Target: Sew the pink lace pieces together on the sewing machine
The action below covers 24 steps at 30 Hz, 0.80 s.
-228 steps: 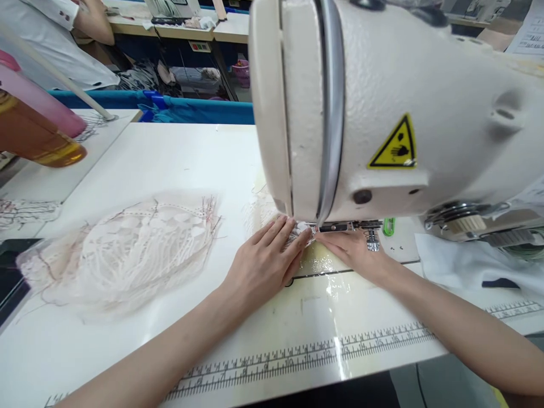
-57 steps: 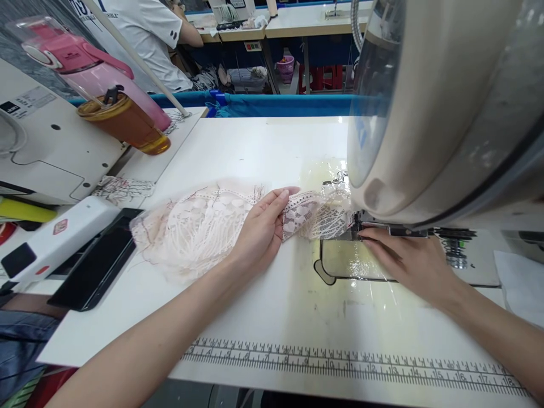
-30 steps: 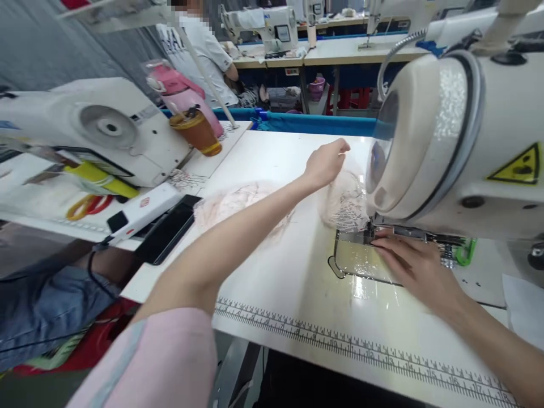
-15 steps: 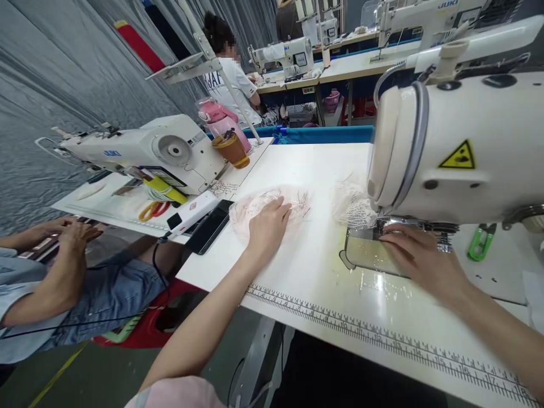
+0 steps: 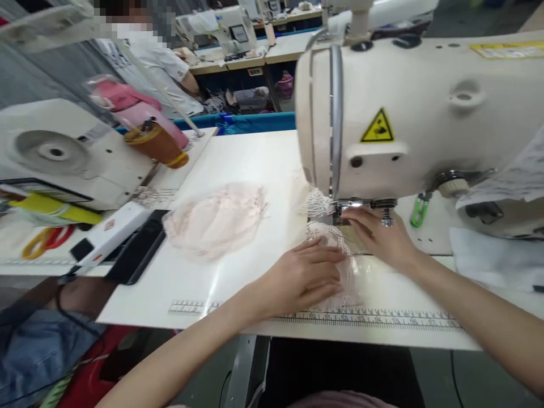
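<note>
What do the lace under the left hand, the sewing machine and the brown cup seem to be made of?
Lace: thin, sheer textile, fibre unclear; its edge is openwork.
Machine: probably painted metal, with a soft sheen on its smooth cream body.
Cup: plastic or glass, probably glossy; its amber base looks translucent.

Your left hand (image 5: 304, 275) and right hand (image 5: 378, 232) are bare, with slim fingers (image 5: 321, 269), and your forearms (image 5: 187, 360) show uncovered, widening toward the near side. At the near edge you wear a softly creased, dusky pink top (image 5: 342, 400); the black area (image 5: 340, 368) just beyond looks like dark clothing, its details lost in shadow.
</note>
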Each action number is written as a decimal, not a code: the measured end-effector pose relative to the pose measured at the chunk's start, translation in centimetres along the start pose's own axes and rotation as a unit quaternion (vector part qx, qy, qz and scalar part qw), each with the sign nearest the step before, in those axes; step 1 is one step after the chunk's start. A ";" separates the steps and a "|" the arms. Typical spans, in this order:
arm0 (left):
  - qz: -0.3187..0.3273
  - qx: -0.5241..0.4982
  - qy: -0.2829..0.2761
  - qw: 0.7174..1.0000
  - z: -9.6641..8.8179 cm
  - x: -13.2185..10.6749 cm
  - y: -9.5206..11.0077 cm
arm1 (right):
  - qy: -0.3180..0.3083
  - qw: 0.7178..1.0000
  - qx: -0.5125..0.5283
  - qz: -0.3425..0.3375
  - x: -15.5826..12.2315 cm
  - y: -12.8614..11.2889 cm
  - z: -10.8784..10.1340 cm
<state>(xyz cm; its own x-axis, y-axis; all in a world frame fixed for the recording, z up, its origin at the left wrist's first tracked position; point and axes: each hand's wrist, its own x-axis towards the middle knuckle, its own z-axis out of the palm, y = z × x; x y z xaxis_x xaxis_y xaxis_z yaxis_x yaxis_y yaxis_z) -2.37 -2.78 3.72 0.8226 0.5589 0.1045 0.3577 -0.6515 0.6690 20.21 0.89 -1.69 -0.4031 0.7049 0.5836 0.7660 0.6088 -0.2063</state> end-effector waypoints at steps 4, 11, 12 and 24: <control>-0.034 0.170 0.074 0.982 1.4 0.4 0.1 | -0.014 0.996 0.043 -0.077 0.2 -0.1 -0.4; -0.040 0.229 0.101 0.967 0.3 0.7 -1.3 | -0.076 0.974 0.115 -0.178 0.0 -0.1 0.4; -0.040 0.246 0.112 0.962 0.4 0.8 -1.5 | -0.077 0.973 0.118 -0.183 0.0 -0.1 0.4; 0.011 0.328 0.070 0.942 0.7 2.3 -3.4 | 0.000 0.997 -0.012 -0.082 0.1 0.3 -0.5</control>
<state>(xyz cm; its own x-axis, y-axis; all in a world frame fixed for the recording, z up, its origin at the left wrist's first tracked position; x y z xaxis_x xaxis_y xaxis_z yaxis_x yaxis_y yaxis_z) -1.41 0.35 1.18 0.7836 0.5731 0.2400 0.5743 -0.8154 0.0723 20.62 1.00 -1.30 -0.5243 0.5968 0.6073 0.7015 0.7071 -0.0893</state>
